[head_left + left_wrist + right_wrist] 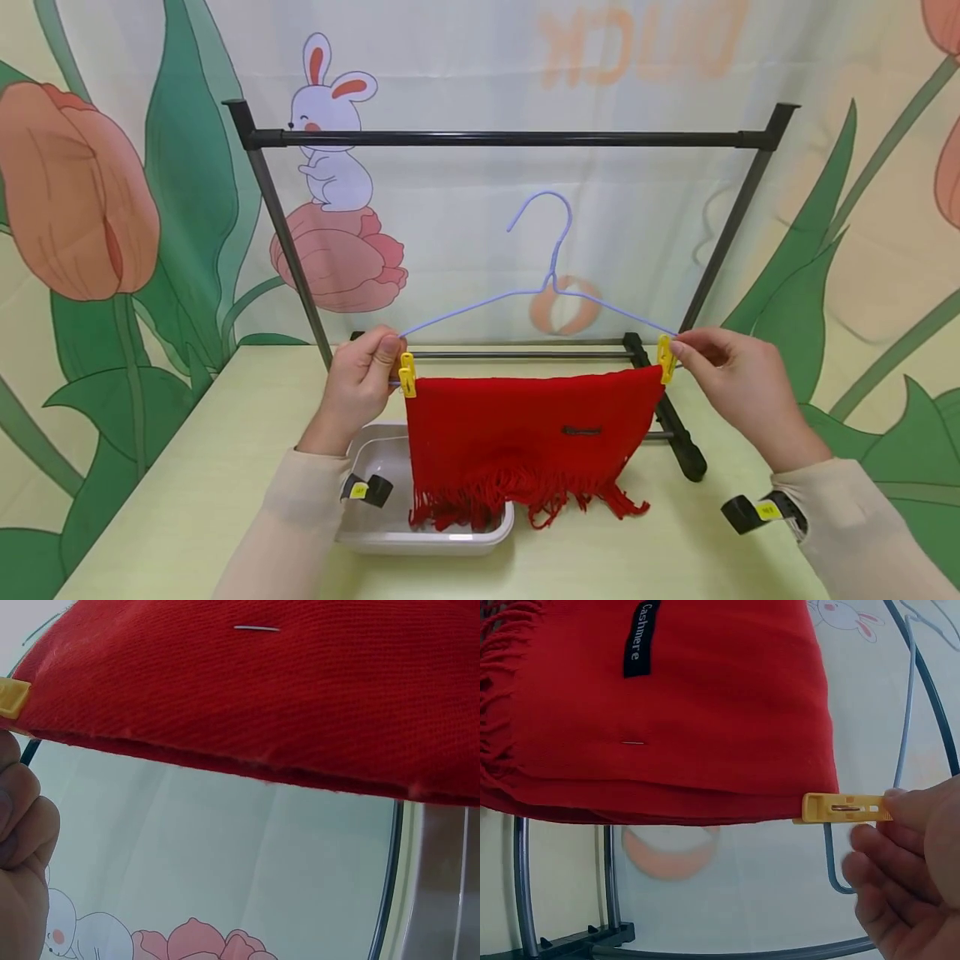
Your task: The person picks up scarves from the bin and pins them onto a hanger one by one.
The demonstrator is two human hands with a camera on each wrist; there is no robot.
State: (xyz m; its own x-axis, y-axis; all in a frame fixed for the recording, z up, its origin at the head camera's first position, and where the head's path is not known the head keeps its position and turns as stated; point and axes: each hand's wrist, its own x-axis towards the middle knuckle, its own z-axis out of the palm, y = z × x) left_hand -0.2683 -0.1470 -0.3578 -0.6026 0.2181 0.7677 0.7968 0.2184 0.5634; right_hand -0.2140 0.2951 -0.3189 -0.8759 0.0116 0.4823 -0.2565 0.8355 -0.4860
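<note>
A red fringed scarf (525, 417) hangs folded below a lavender wire hanger (480, 308), with a black "Cashmere" label (640, 639) showing in the right wrist view. One yellow clothespin (407, 375) clips its upper left corner, another clothespin (846, 808) its upper right corner. My left hand (362, 375) grips the hanger's left end beside the first clothespin, fingers curled; the left wrist view shows only part of that hand (22, 817). With thumb and forefinger, my right hand (738, 379) pinches the tail of the right clothespin. The hanger's hook points up, touching nothing.
Behind the scarf stands a black garment rack (510, 139), its top bar above the hanger. A pale plastic basin (427, 546) sits on the light table (202, 492), partly behind the scarf's fringe. A printed curtain (465, 67) forms the backdrop.
</note>
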